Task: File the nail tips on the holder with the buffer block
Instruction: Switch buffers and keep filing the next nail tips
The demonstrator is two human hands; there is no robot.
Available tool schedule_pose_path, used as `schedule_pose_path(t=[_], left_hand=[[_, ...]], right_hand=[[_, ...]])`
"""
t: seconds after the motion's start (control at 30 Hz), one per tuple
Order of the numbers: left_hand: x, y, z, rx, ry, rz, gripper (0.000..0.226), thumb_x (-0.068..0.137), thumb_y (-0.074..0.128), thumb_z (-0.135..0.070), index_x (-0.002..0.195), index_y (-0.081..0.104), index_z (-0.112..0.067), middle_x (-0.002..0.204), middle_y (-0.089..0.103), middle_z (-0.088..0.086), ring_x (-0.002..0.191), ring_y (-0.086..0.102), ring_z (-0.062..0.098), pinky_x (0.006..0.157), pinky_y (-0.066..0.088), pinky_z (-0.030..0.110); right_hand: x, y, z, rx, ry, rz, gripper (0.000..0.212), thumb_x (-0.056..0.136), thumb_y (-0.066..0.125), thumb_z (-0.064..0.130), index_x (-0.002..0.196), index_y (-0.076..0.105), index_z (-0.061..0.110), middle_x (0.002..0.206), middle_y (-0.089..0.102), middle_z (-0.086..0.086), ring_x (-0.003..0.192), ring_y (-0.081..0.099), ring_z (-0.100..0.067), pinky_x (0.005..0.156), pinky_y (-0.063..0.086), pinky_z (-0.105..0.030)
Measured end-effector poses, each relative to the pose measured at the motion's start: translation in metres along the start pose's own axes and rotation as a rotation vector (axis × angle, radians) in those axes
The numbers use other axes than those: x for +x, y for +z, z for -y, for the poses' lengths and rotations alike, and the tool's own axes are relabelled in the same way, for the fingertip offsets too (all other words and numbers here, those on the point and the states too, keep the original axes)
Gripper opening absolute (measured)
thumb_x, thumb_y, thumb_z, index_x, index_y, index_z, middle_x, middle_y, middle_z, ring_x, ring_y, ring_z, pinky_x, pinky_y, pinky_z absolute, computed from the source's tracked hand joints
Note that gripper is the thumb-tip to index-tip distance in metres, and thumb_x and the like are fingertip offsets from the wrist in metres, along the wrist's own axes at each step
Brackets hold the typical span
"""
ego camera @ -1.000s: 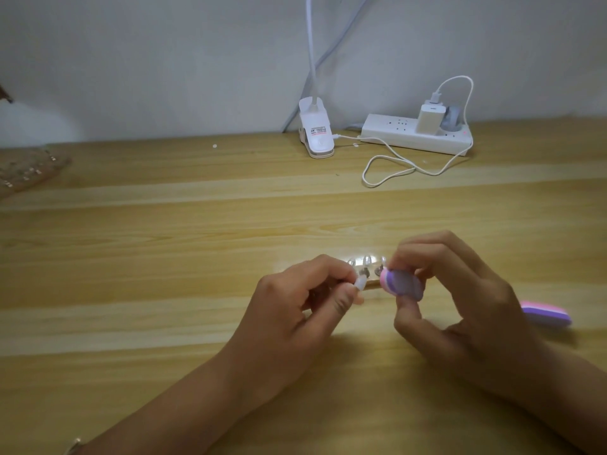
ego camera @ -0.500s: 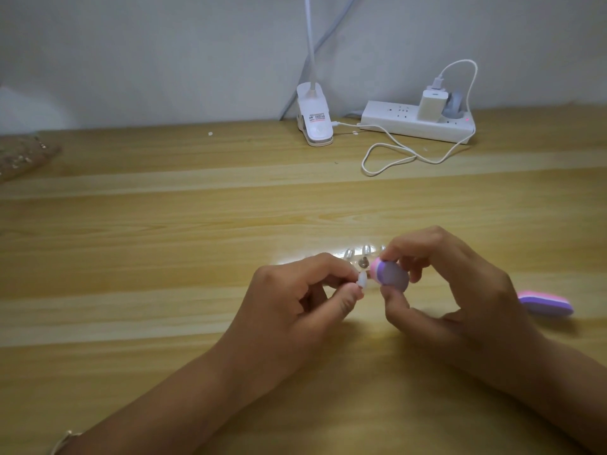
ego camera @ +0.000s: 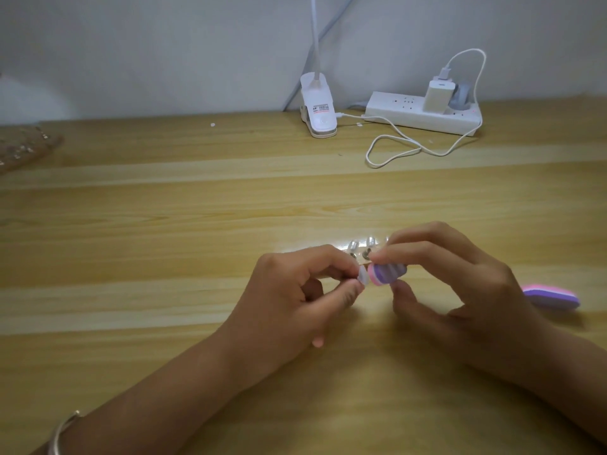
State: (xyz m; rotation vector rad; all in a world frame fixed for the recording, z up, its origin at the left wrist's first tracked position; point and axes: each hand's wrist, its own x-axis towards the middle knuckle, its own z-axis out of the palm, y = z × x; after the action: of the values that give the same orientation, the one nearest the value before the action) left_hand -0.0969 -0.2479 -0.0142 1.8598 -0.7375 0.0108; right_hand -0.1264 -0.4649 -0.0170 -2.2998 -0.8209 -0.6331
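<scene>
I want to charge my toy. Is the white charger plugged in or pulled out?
Plugged in: the charger sits upright in the power strip, with a white cable coming from its top.

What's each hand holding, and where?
Left hand pinches a nail tip by one end; right hand pinches the buffer block top and bottom.

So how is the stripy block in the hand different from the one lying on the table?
The held buffer block is pinched by the right hand; the spare block lies flat on the table, untouched. The held one is against the nail tip the left hand pinches; the spare touches none. Both are pink and purple.
</scene>
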Motion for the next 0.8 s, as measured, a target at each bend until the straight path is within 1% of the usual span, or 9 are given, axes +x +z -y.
schedule_pose_path(t=[0.1,0.17,0.33,0.43,0.57,0.63,0.7,0.73,0.8], left_hand=[[0.0,-0.001,-0.003,0.06,0.062,-0.079,0.004,0.085,0.072,-0.005,0.087,0.073,-0.008,0.074,0.067,-0.014,0.033,0.049,0.005,0.043,0.034,0.009],[-0.001,-0.001,-0.003,0.05,0.052,-0.096,0.005,0.084,0.073,-0.004,0.087,0.075,-0.008,0.077,0.068,-0.012,0.033,0.05,0.004,0.042,0.034,0.009],[0.0,-0.001,-0.002,0.017,0.003,-0.069,0.011,0.084,0.073,-0.004,0.084,0.073,-0.015,0.075,0.067,-0.019,0.032,0.051,0.006,0.039,0.035,0.01],[0.0,-0.001,-0.002,0.019,0.002,-0.057,0.007,0.085,0.073,-0.005,0.085,0.073,-0.013,0.077,0.069,-0.018,0.032,0.052,0.008,0.038,0.035,0.011],[0.0,-0.001,-0.002,0.027,0.016,-0.047,0.005,0.085,0.074,-0.005,0.088,0.074,-0.008,0.078,0.071,-0.014,0.032,0.052,0.009,0.038,0.036,0.013],[0.001,-0.001,-0.003,0.04,0.035,-0.043,0.005,0.085,0.074,-0.005,0.089,0.074,-0.008,0.079,0.071,-0.012,0.032,0.053,0.008,0.039,0.037,0.013],[0.001,-0.001,-0.004,0.067,0.063,-0.042,0.007,0.084,0.074,-0.005,0.09,0.075,-0.008,0.08,0.072,-0.009,0.034,0.052,0.006,0.041,0.036,0.011],[0.002,-0.001,-0.005,0.073,0.07,-0.045,0.006,0.084,0.074,-0.005,0.09,0.075,-0.007,0.08,0.072,-0.008,0.034,0.052,0.006,0.041,0.035,0.01],[0.002,-0.001,-0.004,0.057,0.065,-0.057,0.005,0.084,0.074,-0.005,0.087,0.074,-0.008,0.08,0.071,-0.008,0.034,0.051,0.006,0.04,0.035,0.01]], right_hand=[[0.0,0.0,-0.003,0.0,0.009,-0.004,0.023,0.092,0.061,0.003,0.114,0.069,0.004,0.11,0.065,-0.009,0.104,0.065,-0.023,0.091,0.051,-0.03],[0.0,0.0,-0.003,-0.009,0.024,-0.006,0.026,0.089,0.063,-0.003,0.113,0.07,0.002,0.111,0.065,-0.011,0.105,0.065,-0.023,0.091,0.051,-0.031],[0.001,0.003,0.004,-0.031,0.069,-0.08,0.028,0.081,0.066,-0.005,0.108,0.072,0.002,0.113,0.063,-0.014,0.109,0.061,-0.012,0.096,0.043,-0.013],[0.002,0.008,0.008,-0.027,0.088,-0.108,0.028,0.078,0.069,-0.002,0.106,0.072,0.004,0.113,0.062,-0.015,0.106,0.061,-0.014,0.095,0.044,-0.014],[0.002,0.01,0.009,-0.01,0.086,-0.097,0.027,0.081,0.072,0.002,0.108,0.072,0.004,0.111,0.063,-0.013,0.106,0.062,-0.011,0.095,0.045,-0.017],[0.002,0.009,0.01,0.009,0.08,-0.108,0.026,0.085,0.075,0.011,0.109,0.072,0.004,0.111,0.063,-0.012,0.106,0.062,-0.011,0.094,0.046,-0.019],[0.002,0.009,0.011,0.035,0.08,-0.111,0.029,0.087,0.073,0.021,0.111,0.072,0.005,0.111,0.063,-0.01,0.107,0.062,-0.01,0.094,0.047,-0.019],[0.003,0.009,0.012,0.046,0.08,-0.112,0.029,0.087,0.072,0.023,0.11,0.073,0.005,0.111,0.064,-0.01,0.107,0.062,-0.01,0.094,0.047,-0.018],[0.004,0.009,0.011,0.061,0.085,-0.124,0.024,0.087,0.073,0.019,0.107,0.073,0.005,0.108,0.064,-0.009,0.105,0.063,-0.009,0.092,0.046,-0.015]])
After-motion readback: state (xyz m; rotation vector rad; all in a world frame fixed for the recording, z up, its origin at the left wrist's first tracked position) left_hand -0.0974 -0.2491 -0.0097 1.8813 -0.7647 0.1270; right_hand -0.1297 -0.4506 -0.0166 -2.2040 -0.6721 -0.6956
